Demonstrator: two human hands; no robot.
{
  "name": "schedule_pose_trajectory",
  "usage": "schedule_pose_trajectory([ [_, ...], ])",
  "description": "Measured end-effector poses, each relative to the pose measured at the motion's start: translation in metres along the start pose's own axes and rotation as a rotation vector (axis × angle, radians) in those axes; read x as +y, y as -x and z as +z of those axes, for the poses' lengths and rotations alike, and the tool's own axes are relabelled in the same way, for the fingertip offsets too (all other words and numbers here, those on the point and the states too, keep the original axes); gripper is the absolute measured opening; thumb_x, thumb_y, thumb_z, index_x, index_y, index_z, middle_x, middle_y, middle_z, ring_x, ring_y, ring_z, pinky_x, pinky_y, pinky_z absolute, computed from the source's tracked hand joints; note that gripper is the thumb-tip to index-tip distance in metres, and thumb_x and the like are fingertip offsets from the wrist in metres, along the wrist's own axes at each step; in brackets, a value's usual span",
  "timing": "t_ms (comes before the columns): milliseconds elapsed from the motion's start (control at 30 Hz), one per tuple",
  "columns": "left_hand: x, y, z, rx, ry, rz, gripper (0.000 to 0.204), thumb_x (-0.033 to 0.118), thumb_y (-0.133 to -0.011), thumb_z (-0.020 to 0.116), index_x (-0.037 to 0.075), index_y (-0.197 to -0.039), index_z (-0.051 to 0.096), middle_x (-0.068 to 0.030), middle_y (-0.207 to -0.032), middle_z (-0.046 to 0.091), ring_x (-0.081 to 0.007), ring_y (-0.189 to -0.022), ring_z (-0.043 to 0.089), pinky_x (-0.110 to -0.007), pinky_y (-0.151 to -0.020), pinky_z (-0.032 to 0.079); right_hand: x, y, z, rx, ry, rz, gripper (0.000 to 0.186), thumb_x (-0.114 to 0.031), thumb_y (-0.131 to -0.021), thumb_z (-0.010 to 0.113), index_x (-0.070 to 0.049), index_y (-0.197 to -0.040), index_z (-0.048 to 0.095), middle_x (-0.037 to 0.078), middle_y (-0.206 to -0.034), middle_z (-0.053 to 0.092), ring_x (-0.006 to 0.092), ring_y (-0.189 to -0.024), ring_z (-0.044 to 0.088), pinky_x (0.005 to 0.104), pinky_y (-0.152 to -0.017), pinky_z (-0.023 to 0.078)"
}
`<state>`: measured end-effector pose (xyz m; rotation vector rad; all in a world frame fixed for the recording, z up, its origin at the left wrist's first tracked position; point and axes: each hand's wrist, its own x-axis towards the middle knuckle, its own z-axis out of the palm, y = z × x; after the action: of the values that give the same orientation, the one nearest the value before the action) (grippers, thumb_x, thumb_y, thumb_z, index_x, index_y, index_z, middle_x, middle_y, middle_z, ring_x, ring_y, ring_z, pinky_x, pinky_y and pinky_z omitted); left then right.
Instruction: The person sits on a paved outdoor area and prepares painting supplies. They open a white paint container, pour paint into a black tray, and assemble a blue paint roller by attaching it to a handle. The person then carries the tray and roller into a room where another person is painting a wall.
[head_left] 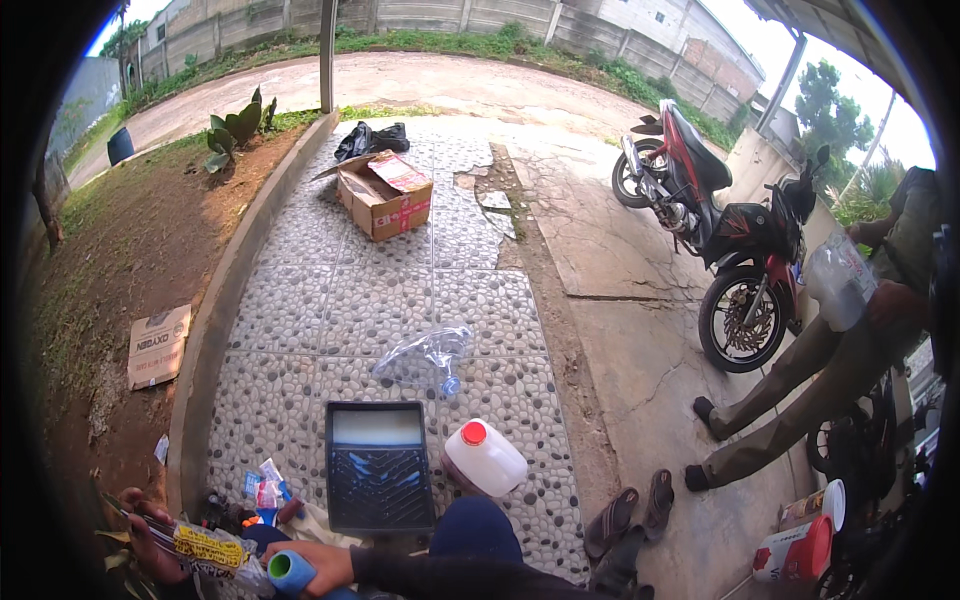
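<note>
My left hand (150, 535) grips the far end of a long item in a clear wrapper with a yellow label (212, 548), which looks like a paint roller. My right hand (322, 566) closes around its blue handle with a green end (288, 574). Both hands sit at the lower left, just above the ground. Right beside them lies a dark paint tray (378, 490) with white liquid pooled at its far end. A white jug with a red cap (487, 460) lies tilted against the tray's right side. Small torn wrappers (265, 490) lie left of the tray.
A crushed clear bottle (425, 358) lies beyond the tray, an open cardboard box (385, 198) and black bag (370, 138) farther off. At the right, a seated person holds a clear container (838, 282) near a red-black motorcycle (725, 235). Sandals (632, 512) and paint cans (802, 545) are nearby.
</note>
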<state>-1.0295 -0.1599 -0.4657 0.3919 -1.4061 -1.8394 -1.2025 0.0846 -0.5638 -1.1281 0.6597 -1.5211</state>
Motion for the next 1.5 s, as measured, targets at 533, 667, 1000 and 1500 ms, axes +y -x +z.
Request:
schedule_pose_trajectory([
  [533, -0.004, 0.011, 0.092, 0.255, -0.44, 0.443, 0.053, 0.051, -0.089, 0.072, 0.003, -0.106, 0.056, -0.0156, -0.086, 0.067, -0.0244, -0.07, 0.07, -0.029, -0.052, 0.059, 0.032, -0.02, 0.007, 0.698, -0.002, 0.166, 0.056, -0.033, -0.084, 0.077, -0.003, -0.127, 0.057, 0.009, -0.112, 0.065, 0.0176, -0.106, 0.061, 0.0331, -0.095, 0.048],
  [667, 0.02, 0.006, 0.077, 0.379, -0.403, 0.428, 0.055, 0.055, -0.09, 0.068, 0.004, -0.104, 0.054, -0.0142, -0.08, 0.066, -0.0242, -0.069, 0.068, -0.034, -0.061, 0.058, -0.016, -0.041, 0.033, 0.817, 0.028, 0.209, 0.053, -0.026, -0.082, 0.08, -0.002, -0.123, 0.057, 0.007, -0.11, 0.065, 0.015, -0.102, 0.061, 0.0307, -0.092, 0.049],
  [1000, 0.019, 0.002, 0.038, 0.545, 0.064, 0.323, 0.042, 0.053, -0.094, 0.062, 0.017, -0.112, 0.052, -0.0059, -0.084, 0.067, -0.0286, -0.084, 0.071, -0.043, -0.079, 0.057, -0.038, -0.046, 0.026, 0.627, 0.099, -0.066, 0.061, -0.005, -0.069, 0.079, -0.001, -0.125, 0.056, 0.021, -0.141, 0.048, 0.0237, -0.121, 0.058, 0.0382, -0.102, 0.047],
  [1500, 0.019, -0.002, 0.056, 0.614, -0.016, 0.384, 0.045, 0.058, -0.093, 0.061, 0.018, -0.111, 0.052, -0.0025, -0.079, 0.063, -0.0263, -0.079, 0.07, -0.042, -0.075, 0.058, -0.051, -0.06, 0.043, 0.463, 0.528, 0.015, 0.059, -0.017, -0.063, 0.083, -0.002, -0.118, 0.066, 0.018, -0.12, 0.057, 0.0323, -0.125, 0.051, 0.0417, -0.105, 0.04],
])
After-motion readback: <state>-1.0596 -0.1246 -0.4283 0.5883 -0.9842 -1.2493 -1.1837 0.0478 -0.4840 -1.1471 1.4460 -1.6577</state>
